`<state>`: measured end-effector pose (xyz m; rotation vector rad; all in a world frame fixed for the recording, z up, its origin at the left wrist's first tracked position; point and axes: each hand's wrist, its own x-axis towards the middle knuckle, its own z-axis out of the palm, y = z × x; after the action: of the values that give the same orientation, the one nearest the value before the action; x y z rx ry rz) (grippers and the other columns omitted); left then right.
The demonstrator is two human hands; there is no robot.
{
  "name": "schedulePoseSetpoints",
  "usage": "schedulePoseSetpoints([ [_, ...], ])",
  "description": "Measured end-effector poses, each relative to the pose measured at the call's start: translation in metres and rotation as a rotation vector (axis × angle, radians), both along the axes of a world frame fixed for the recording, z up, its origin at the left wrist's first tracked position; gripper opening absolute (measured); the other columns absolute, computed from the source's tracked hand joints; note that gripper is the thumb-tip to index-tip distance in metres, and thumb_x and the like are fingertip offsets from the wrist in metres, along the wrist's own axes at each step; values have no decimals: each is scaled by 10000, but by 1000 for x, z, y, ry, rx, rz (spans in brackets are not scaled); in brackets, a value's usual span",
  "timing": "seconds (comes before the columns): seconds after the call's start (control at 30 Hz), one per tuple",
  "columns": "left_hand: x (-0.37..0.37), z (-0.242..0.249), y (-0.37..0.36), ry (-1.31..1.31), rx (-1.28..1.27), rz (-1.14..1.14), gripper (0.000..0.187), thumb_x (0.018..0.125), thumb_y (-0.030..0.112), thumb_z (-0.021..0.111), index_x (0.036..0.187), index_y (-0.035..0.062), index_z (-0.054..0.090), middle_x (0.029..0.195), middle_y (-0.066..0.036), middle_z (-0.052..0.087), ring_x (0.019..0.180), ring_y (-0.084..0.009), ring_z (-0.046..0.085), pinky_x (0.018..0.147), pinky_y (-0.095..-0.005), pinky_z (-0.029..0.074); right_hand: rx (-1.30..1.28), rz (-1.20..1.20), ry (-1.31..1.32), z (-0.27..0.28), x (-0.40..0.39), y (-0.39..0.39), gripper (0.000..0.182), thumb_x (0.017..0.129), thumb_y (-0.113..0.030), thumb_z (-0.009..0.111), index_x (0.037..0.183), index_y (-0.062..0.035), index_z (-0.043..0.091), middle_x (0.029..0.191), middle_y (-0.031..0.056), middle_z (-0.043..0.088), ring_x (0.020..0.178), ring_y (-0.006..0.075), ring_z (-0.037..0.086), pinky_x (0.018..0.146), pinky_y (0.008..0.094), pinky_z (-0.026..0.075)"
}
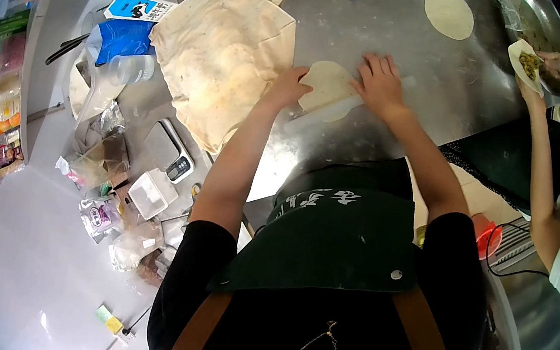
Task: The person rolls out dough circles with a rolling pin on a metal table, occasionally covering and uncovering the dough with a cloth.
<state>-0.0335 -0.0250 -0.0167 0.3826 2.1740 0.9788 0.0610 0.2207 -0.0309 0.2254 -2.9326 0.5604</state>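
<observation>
A thin round dough sheet [327, 89] lies on the metal worktop in front of me. My left hand [287, 89] is at its left edge, thumb and fingers closed on the rim. A pale rolling pin [318, 114] crosses the near side of the dough at a slant. My right hand [381, 87] rests flat over the pin's right part, fingers stretched out past it, thumb by the dough. Beyond them, another rolled dough round [449, 14] lies by itself.
A large cream cloth [222, 50] covers something lumpy at left. Beside it stand a milk carton [140, 4], a kitchen scale [169, 150] and a white plastic tub [152, 194]. At right, a co-worker's hand holds a dough round with filling [529, 65] near a metal bowl [545, 23].
</observation>
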Motion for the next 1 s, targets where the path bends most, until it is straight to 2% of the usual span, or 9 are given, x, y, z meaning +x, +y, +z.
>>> schedulePoseSetpoints([
  [0.13, -4, -11, -1, -11, 91, 80, 322, 747, 124, 689, 1041, -5, 663, 873, -150, 687, 801, -218, 648, 722, -328, 491, 111, -162, -29, -6, 24, -13, 449, 893, -327, 560, 1255, -63, 546, 1406, 171, 443, 1308, 320, 411, 1101, 502, 276],
  [0.23, -7, -18, 0, -49, 59, 82, 315, 750, 129, 688, 1028, -16, 668, 855, -141, 690, 776, -214, 644, 704, -324, 490, 160, -157, -91, -4, 2, -15, 483, 903, -294, 537, 1318, -50, 489, 1430, 181, 413, 1323, 326, 395, 1109, 505, 261],
  [0.4, -2, -4, -3, -33, 33, 64, 289, 749, 136, 690, 989, -26, 675, 788, -136, 682, 718, -199, 639, 662, -328, 487, 73, -177, 84, 0, -43, -21, 516, 888, -320, 559, 1302, -18, 497, 1456, 182, 385, 1336, 329, 375, 1108, 505, 266],
  [0.6, 40, 2, -4, 132, -79, 215, 264, 767, 164, 695, 948, -27, 674, 711, -130, 661, 655, -212, 630, 630, -351, 484, -9, 35, 0, 3, 60, 5, 517, 816, -307, 650, 1248, -43, 542, 1436, 186, 406, 1300, 327, 414, 1103, 506, 284],
  [0.63, 48, 17, 6, 103, -78, 314, 209, 785, 158, 682, 869, -30, 647, 683, -150, 628, 639, -271, 611, 606, -384, 467, -5, 72, 6, 4, 73, 12, 480, 789, -288, 672, 1192, -51, 563, 1383, 175, 447, 1273, 320, 433, 1098, 504, 291],
  [0.73, 67, 4, 13, 415, -133, 336, 177, 796, 141, 672, 807, -25, 610, 679, -175, 591, 654, -339, 590, 593, -425, 449, -15, 160, -6, 7, 98, 23, 376, 710, -235, 727, 1027, -74, 603, 1201, 132, 543, 1170, 298, 489, 1064, 485, 329],
  [0.8, 76, 16, 26, 584, -95, 291, 173, 805, 141, 671, 805, -21, 611, 679, -175, 571, 623, -342, 559, 565, -412, 425, -47, 194, -52, 15, 108, 29, 318, 662, -205, 751, 916, -87, 601, 1047, 92, 575, 1073, 280, 525, 1012, 458, 376],
  [0.9, 85, 55, 56, 673, 24, 220, 152, 814, 133, 669, 824, -12, 625, 711, -173, 583, 625, -345, 562, 561, -403, 427, -79, 158, -61, 28, 127, 37, 295, 652, -191, 752, 868, -93, 576, 907, 68, 543, 931, 275, 535, 897, 421, 419],
  [1.0, 76, 84, 93, 640, 132, 145, 123, 819, 137, 657, 856, 20, 645, 774, -166, 615, 696, -367, 591, 614, -439, 458, -180, 100, -104, 35, 147, 45, 295, 656, -180, 746, 882, -86, 581, 894, 79, 549, 903, 282, 542, 830, 405, 420],
])
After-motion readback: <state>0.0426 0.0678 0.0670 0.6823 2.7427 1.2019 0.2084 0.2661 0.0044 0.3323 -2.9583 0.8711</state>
